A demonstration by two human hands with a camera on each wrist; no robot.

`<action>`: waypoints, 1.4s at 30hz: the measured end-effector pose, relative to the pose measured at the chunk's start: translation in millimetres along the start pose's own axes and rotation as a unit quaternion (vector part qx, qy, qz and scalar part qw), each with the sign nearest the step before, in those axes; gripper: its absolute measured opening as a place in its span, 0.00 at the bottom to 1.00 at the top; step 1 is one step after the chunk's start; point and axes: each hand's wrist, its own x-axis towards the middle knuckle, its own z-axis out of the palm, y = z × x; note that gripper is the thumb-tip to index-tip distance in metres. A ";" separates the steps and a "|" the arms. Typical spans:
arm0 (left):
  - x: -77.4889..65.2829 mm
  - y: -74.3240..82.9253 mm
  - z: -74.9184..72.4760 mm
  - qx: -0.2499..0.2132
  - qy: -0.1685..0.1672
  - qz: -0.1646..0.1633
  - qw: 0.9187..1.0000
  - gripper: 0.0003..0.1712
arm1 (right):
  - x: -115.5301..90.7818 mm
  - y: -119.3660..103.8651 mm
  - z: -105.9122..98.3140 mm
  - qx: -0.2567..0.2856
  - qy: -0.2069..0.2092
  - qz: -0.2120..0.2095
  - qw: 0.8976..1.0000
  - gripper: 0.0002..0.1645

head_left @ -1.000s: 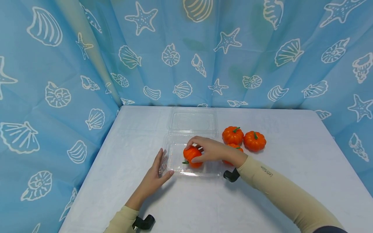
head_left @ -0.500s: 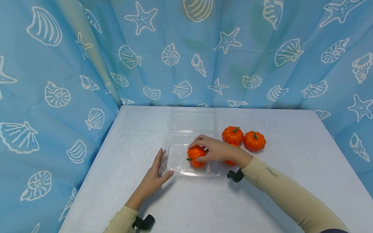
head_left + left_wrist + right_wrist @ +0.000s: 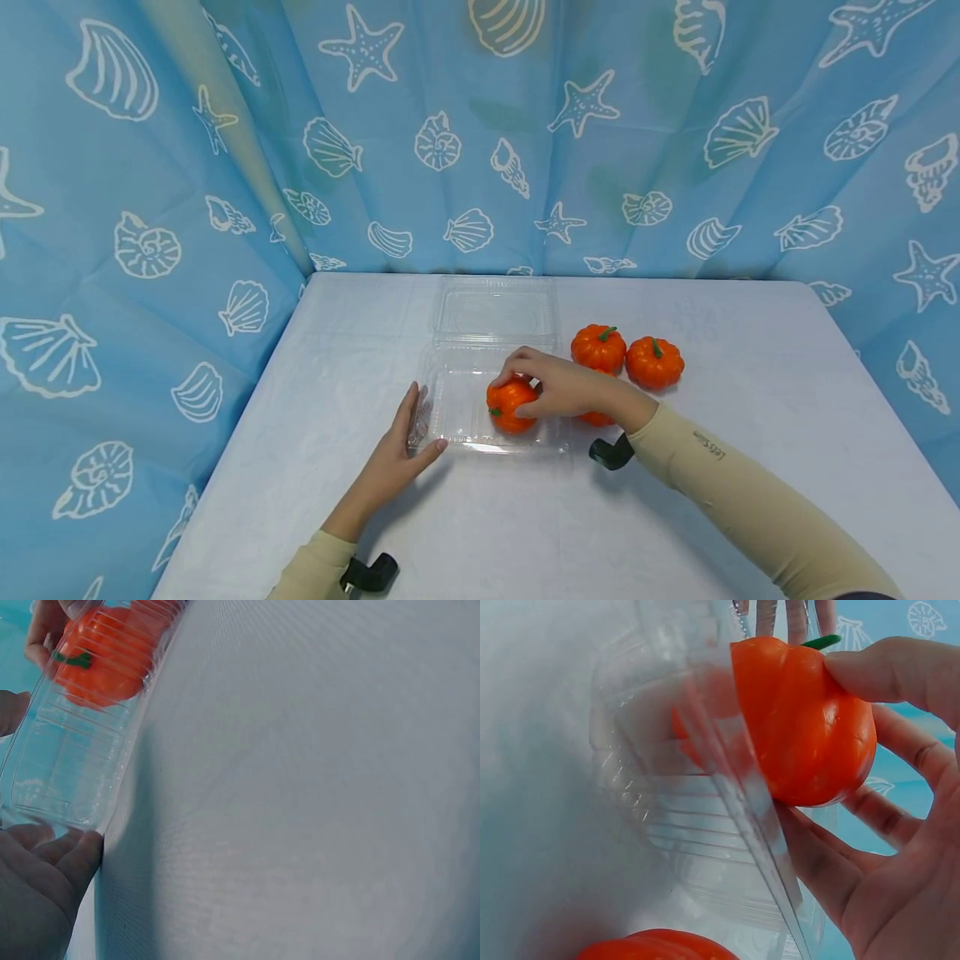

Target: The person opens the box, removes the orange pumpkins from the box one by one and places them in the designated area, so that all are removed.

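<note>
My right hand [image 3: 551, 383] holds a small glossy orange pumpkin [image 3: 510, 408] with a green stem, low over the base of a clear plastic clamshell box [image 3: 457, 412]. In the right wrist view, the thumb and fingers curve round the pumpkin [image 3: 802, 727], whose lower part shows behind the box's clear wall. My left hand [image 3: 397, 450] rests at the box's left end, fingers straight along the side and thumb at the front corner. The left wrist view has its fingertips touching the box end [image 3: 60, 795]. Whether the pumpkin touches the base is unclear.
Right of the box sit two more orange pumpkins, the left one [image 3: 598, 348] and the right one [image 3: 655, 364]. A third pumpkin [image 3: 597, 418] is partly hidden under the right wrist. The box's lid [image 3: 495, 308] lies open towards the back. A blue shell-print curtain [image 3: 480, 183] hangs behind the white table [image 3: 720, 467].
The right hand has shifted slightly to the right with the pumpkin, whose stem has turned from low left to a little higher. The left hand and the box stay where they were.
</note>
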 end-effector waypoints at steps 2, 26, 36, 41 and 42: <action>0.4 -0.5 0.1 -0.001 0.000 0.000 1.000 0.58 | -1.4 0.3 -0.5 0.008 0.003 0.000 1.000 0.22; 0.0 -2.0 -0.2 -0.007 -0.003 0.000 1.000 0.58 | -9.7 7.1 3.0 0.069 0.039 -0.001 0.997 0.17; 0.4 -1.5 0.3 -0.004 0.001 0.005 1.000 0.58 | -17.1 12.6 -1.5 0.073 0.081 -0.006 0.994 0.19; 1.0 -2.0 0.7 -0.003 0.001 0.006 1.000 0.57 | -21.9 15.5 -4.3 0.078 0.089 -0.012 0.993 0.20; 1.0 -2.0 0.7 -0.002 0.001 0.007 1.000 0.57 | -23.0 16.5 -4.6 0.077 0.092 -0.014 0.993 0.20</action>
